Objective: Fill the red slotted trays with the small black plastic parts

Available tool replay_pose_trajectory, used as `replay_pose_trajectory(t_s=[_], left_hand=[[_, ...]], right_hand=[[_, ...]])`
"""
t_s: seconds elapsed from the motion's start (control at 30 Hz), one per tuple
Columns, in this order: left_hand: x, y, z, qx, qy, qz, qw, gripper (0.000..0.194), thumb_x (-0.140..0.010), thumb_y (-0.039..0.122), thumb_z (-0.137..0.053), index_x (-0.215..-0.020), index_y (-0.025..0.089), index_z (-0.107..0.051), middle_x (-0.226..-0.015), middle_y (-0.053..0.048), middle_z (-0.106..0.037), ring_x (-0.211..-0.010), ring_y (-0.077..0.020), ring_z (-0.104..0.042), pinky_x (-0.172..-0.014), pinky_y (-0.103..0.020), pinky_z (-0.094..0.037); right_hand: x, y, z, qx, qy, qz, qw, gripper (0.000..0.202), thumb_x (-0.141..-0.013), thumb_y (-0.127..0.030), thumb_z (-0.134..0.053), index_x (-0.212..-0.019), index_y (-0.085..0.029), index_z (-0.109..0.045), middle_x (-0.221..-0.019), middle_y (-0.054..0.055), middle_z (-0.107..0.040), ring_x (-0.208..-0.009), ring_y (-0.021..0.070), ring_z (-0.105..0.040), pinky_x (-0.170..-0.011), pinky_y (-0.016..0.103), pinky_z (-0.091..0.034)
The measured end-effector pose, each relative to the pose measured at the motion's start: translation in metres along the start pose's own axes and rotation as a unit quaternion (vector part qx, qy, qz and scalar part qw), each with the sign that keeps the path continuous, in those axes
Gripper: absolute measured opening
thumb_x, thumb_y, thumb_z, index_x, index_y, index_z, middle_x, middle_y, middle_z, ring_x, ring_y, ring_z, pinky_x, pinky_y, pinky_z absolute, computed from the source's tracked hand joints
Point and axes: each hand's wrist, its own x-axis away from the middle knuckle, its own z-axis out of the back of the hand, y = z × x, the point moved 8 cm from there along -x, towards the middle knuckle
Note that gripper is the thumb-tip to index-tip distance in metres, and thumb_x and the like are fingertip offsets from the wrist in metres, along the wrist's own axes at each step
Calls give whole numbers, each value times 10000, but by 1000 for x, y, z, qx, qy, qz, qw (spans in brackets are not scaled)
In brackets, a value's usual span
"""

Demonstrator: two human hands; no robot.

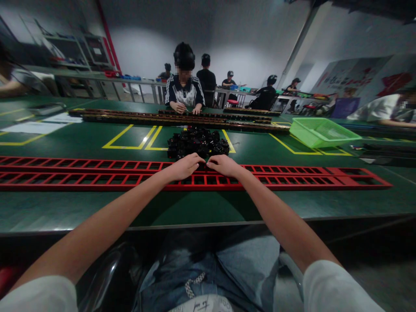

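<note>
My left hand (pixel 186 167) and my right hand (pixel 224 166) meet almost fingertip to fingertip above the long red slotted frame (pixel 149 178). Both have their fingers bent and pinched together. Something small and dark may lie between the fingertips, but it is too small to name. Just beyond my hands, a pile of small black parts (pixel 198 141) sits on the green table (pixel 130 206). The red frame runs across the table in two rows of rectangular openings, and my wrists pass over its near edge.
A light green plastic basket (pixel 321 132) stands at the right. Long dark slotted strips (pixel 182 120) lie across the table's far side, where a person (pixel 185 86) sits working. White papers (pixel 39 125) lie at the left. Yellow tape lines mark the tabletop.
</note>
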Motion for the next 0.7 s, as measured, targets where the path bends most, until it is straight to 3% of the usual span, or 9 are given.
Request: replay_pose_trajectory(t_s=[0.7], left_hand=[[1,-5,-4,-25,-35,30,999,410,-962,222,-376,-1301,134,-590,-1248,-107,-654,-1165,-220,-605,-1074,-390,-448]], right_hand=[[0,4,-2,-24,4,14,1000,276,-963,-406,-546,-952,-204,-733,-970,67,-746,-849,189,-661,-753,290,-456]])
